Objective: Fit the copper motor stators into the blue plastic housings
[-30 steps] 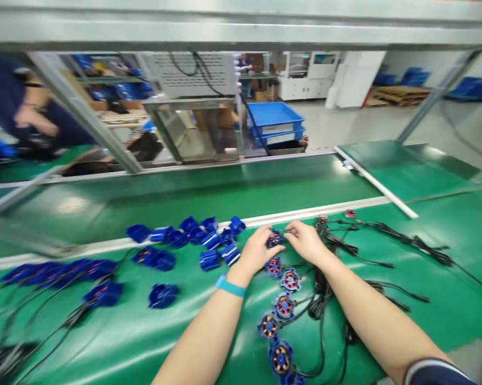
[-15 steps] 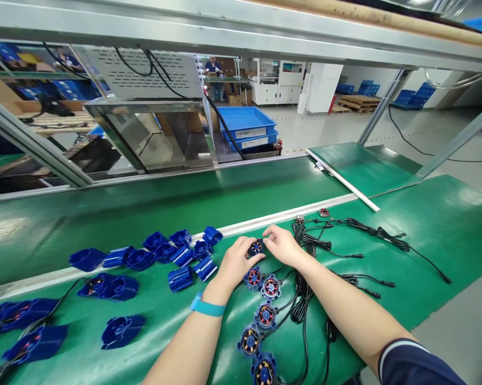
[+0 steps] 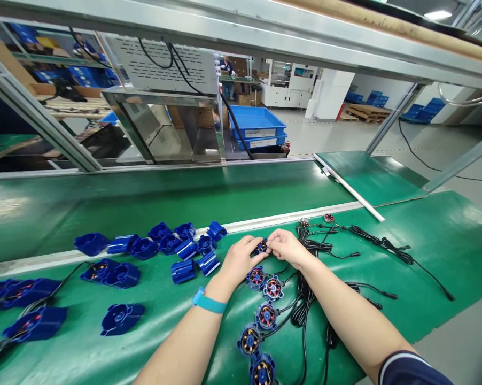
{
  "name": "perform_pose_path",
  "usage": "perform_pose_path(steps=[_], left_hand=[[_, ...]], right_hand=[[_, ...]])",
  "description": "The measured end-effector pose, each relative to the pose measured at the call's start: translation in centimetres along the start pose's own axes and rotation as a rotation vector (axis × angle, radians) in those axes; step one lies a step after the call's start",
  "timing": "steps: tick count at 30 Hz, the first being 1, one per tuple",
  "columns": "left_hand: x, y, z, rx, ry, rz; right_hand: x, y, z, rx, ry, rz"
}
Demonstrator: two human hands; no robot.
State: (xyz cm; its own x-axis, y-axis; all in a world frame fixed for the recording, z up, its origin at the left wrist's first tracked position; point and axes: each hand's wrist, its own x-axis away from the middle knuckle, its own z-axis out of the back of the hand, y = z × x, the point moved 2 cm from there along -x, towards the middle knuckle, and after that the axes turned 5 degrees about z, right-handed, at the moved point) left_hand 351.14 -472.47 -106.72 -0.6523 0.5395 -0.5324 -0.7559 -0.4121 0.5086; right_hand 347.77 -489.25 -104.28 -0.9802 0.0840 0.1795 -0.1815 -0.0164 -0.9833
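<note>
My left hand (image 3: 238,261), with a teal band at the wrist, grips a small round blue motor housing (image 3: 261,246) with copper coils inside, between thumb and fingers. At the housing's right edge, my right hand (image 3: 285,247) has its fingertips pinched together; what they hold is too small to make out. Below my hands runs a column of similar round motors, among them one with red-marked coils (image 3: 266,315) and one with yellowish coils (image 3: 250,340). Black cables (image 3: 303,299) lead from them toward the right, bundled beneath my right forearm.
Several blue plastic housings (image 3: 183,271) lie on the green mat (image 3: 177,342) at left, some with motors and cables (image 3: 35,323). A white strip (image 3: 351,190) crosses the bench at right. Behind stand stacked blue trays (image 3: 257,122). A metal beam (image 3: 241,40) spans overhead.
My right hand's fingers have closed into a pinch against the motor housing; they were more spread before. My left hand keeps its hold. The camera view has shifted slightly.
</note>
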Motion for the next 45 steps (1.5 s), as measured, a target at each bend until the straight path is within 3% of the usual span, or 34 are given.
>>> perform_pose_path(steps=[8, 17, 31, 39, 45], left_hand=[[0.3, -0.7, -0.5, -0.085, 0.046, 0.003], [0.2, -0.8, -0.6, 0.010, 0.052, 0.014], [0.4, -0.3, -0.5, 0.068, 0.027, 0.045], [0.2, -0.4, -0.4, 0.070, 0.004, 0.040], [0.2, -0.1, -0.4, 0.081, 0.014, 0.047]], right_hand=[[-0.3, 0.2, 0.8, -0.064, -0.112, 0.022], [-0.5, 0.3, 1.1, -0.006, -0.145, 0.048], [-0.9, 0.4, 1.0, -0.015, -0.165, -0.245], [-1.7, 0.5, 0.9, 0.031, -0.250, -0.304], [-0.9, 1.0, 1.4, 0.022, -0.172, -0.173]])
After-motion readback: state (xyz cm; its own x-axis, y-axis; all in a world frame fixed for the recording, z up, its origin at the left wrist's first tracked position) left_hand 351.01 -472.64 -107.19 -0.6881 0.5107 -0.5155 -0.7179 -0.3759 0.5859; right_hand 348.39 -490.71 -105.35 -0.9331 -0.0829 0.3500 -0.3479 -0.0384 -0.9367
